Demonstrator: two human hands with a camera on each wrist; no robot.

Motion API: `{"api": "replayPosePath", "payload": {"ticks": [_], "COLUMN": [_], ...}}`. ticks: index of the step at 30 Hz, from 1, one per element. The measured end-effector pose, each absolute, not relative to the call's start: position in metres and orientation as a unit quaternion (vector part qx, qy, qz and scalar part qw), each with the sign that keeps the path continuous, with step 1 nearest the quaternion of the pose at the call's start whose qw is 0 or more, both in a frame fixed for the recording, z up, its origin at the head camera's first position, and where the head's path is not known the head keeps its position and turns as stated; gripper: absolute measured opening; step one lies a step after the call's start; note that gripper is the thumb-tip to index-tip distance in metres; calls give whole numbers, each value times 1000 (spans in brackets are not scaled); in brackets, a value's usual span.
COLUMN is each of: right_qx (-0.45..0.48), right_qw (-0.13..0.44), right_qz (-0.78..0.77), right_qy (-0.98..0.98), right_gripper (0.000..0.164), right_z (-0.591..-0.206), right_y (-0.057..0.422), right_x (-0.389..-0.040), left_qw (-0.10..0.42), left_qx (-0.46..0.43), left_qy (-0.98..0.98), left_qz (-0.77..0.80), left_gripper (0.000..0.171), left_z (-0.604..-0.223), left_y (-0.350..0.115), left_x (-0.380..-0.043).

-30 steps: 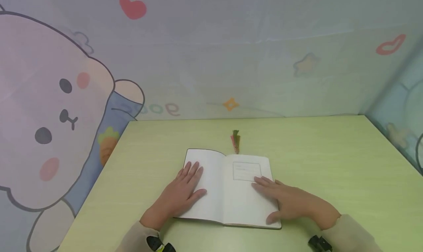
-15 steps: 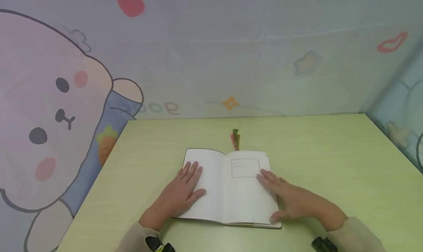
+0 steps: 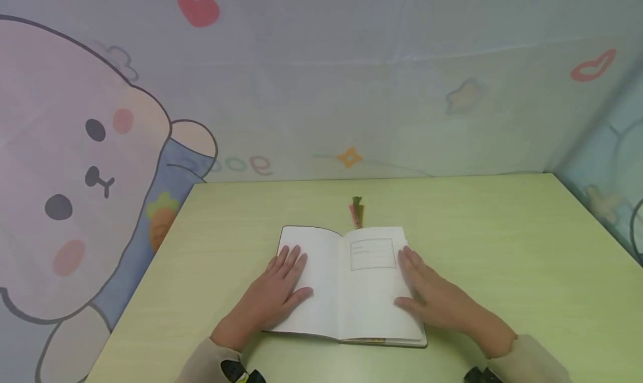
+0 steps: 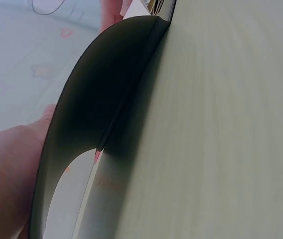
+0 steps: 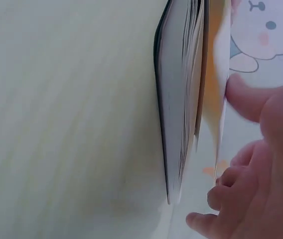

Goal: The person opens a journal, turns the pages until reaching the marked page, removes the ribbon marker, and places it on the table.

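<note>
An open notebook (image 3: pixel 372 305) with a dark cover lies on the table, showing a white left page and a right page printed with a lined box (image 3: pixel 373 254). My left hand (image 3: pixel 276 288) rests flat on the left page, fingers spread and pointing away from me. At the notebook's right edge, my right hand (image 3: pixel 434 293) has its fingers extended along the page's side and its thumb over the page. In the right wrist view that thumb (image 5: pixel 241 94) touches the top sheet (image 5: pixel 221 114), which stands away from the page block (image 5: pixel 179 109), with a yellow-orange surface between.
Tassels (image 3: pixel 357 212) in green and pink stick out past the notebook's far edge. The pale green table (image 3: pixel 502 232) extends on both sides. Behind it hangs a printed cloth (image 3: pixel 321 92) with a cartoon animal at the left.
My right hand has drawn back from the right page toward its side edge, fingers now pointing farther forward. The page's far right corner has risen. My left hand has stayed in place.
</note>
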State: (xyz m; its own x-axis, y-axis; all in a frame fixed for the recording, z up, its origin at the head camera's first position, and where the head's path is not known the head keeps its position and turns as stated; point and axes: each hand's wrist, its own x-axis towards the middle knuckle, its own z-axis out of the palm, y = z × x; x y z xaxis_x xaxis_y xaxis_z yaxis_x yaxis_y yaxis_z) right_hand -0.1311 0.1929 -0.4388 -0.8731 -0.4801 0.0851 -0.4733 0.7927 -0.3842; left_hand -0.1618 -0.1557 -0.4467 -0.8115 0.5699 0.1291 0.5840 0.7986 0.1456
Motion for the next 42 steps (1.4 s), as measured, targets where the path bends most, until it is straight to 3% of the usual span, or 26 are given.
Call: {"api": "replayPosePath", "payload": {"ticks": [7, 12, 15, 19, 25, 29, 34, 42], "right_qx": [-331, -355, -347, -346, -363, -365, -352, -345], "right_qw": [42, 100, 105, 71, -39, -77, -84, -42], "right_qz": [-170, -201, -190, -162, -142, -176, -212, -346], "right_qy": [927, 907, 912, 922, 920, 911, 908, 872], "right_gripper": [109, 107, 100, 94, 102, 105, 107, 105], "right_z": [-438, -437, -436, -436, -432, -429, -429, -422], "right_y": [196, 198, 196, 194, 193, 190, 184, 171], "right_x": [-135, -138, -139, -140, -137, -134, -130, -127], "left_qw": [49, 48, 45, 41, 43, 44, 46, 42], "left_qx": [-307, -308, -308, -305, -307, -306, -307, -305], "left_qy": [-947, -947, -947, -948, -947, -947, -947, -948], "left_qz": [-84, -81, -80, -81, -84, -85, -81, -80], "left_gripper": [69, 69, 69, 69, 68, 68, 68, 68], "left_z": [-447, -447, -445, -443, -443, -443, -444, -444], "left_y": [-156, -156, -156, -155, -155, -155, -156, -156], "left_x": [-162, -162, -161, -161, -161, -161, -161, -162]}}
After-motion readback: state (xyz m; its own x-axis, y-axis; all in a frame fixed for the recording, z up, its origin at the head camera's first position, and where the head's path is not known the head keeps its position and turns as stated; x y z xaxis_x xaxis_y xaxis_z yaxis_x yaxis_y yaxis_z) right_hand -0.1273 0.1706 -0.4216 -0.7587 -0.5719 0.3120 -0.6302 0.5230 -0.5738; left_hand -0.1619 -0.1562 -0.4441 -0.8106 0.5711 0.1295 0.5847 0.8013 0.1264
